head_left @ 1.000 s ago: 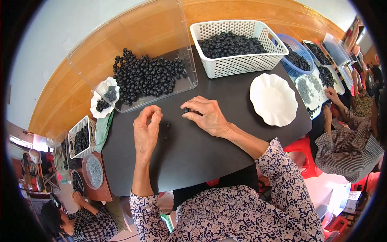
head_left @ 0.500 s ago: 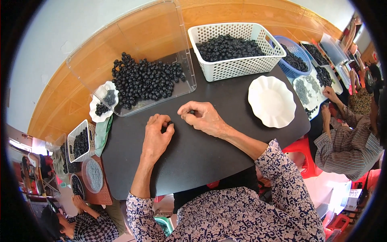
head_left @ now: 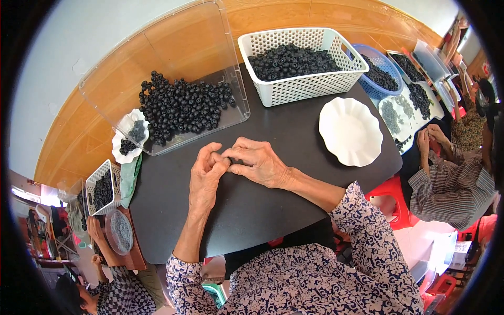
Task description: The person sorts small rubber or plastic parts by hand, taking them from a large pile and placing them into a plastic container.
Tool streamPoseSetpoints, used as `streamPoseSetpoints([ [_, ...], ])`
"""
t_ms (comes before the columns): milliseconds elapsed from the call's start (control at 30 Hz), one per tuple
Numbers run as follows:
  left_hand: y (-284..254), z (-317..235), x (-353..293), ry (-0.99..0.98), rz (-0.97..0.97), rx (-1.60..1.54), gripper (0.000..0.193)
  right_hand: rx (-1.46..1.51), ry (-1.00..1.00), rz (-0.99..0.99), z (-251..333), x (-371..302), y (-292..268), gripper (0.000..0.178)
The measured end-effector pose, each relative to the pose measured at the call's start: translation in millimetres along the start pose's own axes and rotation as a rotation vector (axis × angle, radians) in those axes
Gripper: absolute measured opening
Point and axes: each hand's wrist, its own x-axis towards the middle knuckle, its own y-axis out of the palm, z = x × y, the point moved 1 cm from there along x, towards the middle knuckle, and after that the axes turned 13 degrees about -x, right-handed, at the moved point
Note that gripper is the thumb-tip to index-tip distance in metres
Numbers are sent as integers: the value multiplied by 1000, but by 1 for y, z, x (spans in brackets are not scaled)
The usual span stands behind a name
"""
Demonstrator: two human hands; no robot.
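My left hand (head_left: 206, 177) and my right hand (head_left: 259, 164) meet above the dark table (head_left: 262, 210), their fingertips pinched together. Between them shows a small round black part (head_left: 231, 159), mostly hidden by the fingers. Just beyond my hands, a clear plastic bin (head_left: 239, 105) lies tipped towards me with a heap of black ring-like parts (head_left: 181, 107) spilling to its front wall. A white wavy-edged dish (head_left: 350, 131) stands to the right of my right hand with nothing in it.
A white perforated basket (head_left: 310, 81) full of black parts stands at the back, beside a blue colander (head_left: 386, 92). Another wavy dish (head_left: 119, 139) with grey and black bits sits left of the bin. Co-workers sit at both sides; a red stool (head_left: 391, 202) is at the right.
My right hand has come left and down to meet my left hand; they were apart, each with a black piece. The co-worker at the left has reached forward.
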Motion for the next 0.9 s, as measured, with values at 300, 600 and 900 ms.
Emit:
streamPoseSetpoints([
  [300,-4,-7,-10,37,12,134,28,-33,5,32,2,-1,3,28],
  [600,-24,-36,-32,418,-26,936,22,-81,16,4,4,0,-4,20],
  [900,-32,-26,-39,200,197,1285,23,449,484,101,-2,3,1,10],
])
